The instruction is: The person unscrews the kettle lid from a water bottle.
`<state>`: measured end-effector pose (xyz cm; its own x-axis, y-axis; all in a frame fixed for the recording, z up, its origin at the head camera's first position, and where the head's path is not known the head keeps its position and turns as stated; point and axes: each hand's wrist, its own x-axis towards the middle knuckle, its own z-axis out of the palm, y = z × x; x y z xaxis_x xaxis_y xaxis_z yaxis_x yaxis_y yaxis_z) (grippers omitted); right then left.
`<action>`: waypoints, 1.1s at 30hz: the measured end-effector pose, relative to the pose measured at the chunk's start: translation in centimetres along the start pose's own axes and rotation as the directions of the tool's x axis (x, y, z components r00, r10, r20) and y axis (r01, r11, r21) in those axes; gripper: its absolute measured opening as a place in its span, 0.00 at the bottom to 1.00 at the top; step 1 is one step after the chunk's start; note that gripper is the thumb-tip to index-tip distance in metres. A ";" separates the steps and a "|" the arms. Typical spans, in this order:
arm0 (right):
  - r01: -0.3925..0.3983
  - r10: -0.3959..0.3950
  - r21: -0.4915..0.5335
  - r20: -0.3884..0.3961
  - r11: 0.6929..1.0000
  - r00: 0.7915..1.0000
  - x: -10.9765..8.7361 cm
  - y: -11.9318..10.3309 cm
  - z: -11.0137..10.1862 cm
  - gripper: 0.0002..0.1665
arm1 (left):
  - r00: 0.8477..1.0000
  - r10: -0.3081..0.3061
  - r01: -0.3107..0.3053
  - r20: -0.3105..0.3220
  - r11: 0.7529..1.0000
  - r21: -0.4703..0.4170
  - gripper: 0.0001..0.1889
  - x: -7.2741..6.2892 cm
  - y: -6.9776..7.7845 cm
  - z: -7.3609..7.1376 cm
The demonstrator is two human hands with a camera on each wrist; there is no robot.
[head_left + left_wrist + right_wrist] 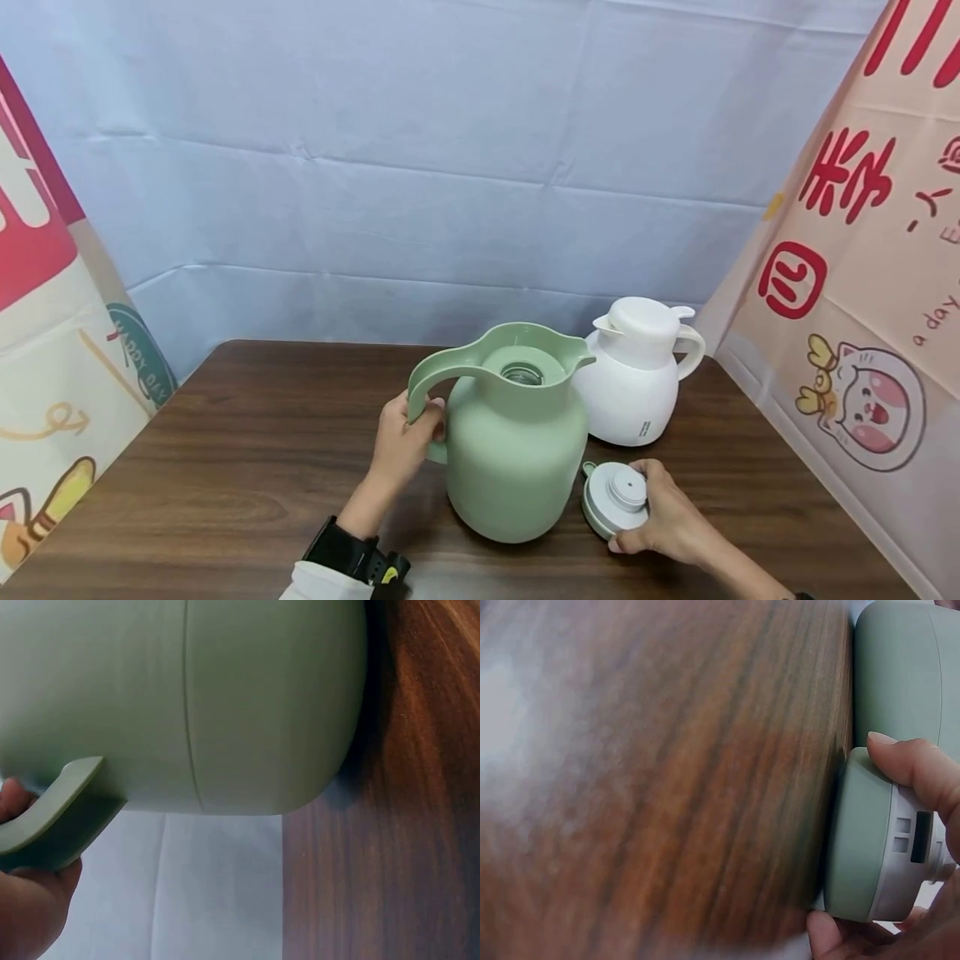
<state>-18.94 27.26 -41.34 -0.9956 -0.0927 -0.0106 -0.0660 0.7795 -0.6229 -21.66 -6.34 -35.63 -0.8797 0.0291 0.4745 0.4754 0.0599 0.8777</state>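
Left hand [405, 437] grip wrapped round the handle [444, 365] of the green jug [517, 467], upright on the tabletop [300, 417], mouth uncovered. Right hand [670, 517] grip holds the lid [615, 500] by its edge, just beside the jug, white stepped side up; whether lid touches tabletop, cannot tell. Step in hand seems to be handling the lid, jug steadied; next move likely calls for a secure hold on both. Surface dark, wood-grained; white jug [622, 392] behind, rightward. Pale cloth [412, 167] backs everything; left printed cloth [45, 350], right printed cloth [847, 250] flank.
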 end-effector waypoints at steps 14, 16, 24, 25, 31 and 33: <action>0.033 -0.032 0.034 -0.025 0.999 0.999 0.9 -1.1 0.8 0.59 | 0.919 0.277 -0.210 -0.279 0.946 0.246 0.21 1.1 -4.5 1.1; 0.032 -0.031 0.035 -0.028 0.999 0.999 1.2 -1.2 1.0 0.59 | 0.911 0.284 -0.210 -0.298 0.943 0.258 0.20 1.3 -4.8 1.0; 0.068 -0.068 -0.010 -0.029 0.998 0.997 2.6 -2.1 1.4 0.56 | 0.882 0.321 -0.220 -0.346 0.928 0.301 0.20 2.0 -5.4 0.5; 0.074 -0.074 -0.015 -0.028 0.997 0.997 2.8 -2.3 1.5 0.56 | 0.875 0.332 -0.226 -0.351 0.924 0.310 0.20 2.2 -5.5 0.4; 0.082 -0.083 -0.050 -0.027 0.995 0.996 4.2 -3.1 2.0 0.56 | 0.850 0.368 -0.243 -0.377 0.909 0.339 0.20 3.0 -6.2 -0.8; 0.084 -0.086 -0.060 -0.021 0.995 0.996 4.8 -3.3 2.1 0.56 | 0.843 0.369 -0.238 -0.390 0.908 0.345 0.20 3.3 -6.4 -1.3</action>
<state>-23.31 22.92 -40.95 -0.9875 -0.1460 0.0595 -0.1535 0.8045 -0.5738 -27.56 -7.90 -39.58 -0.5653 -0.3425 0.7504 0.6399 0.3921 0.6609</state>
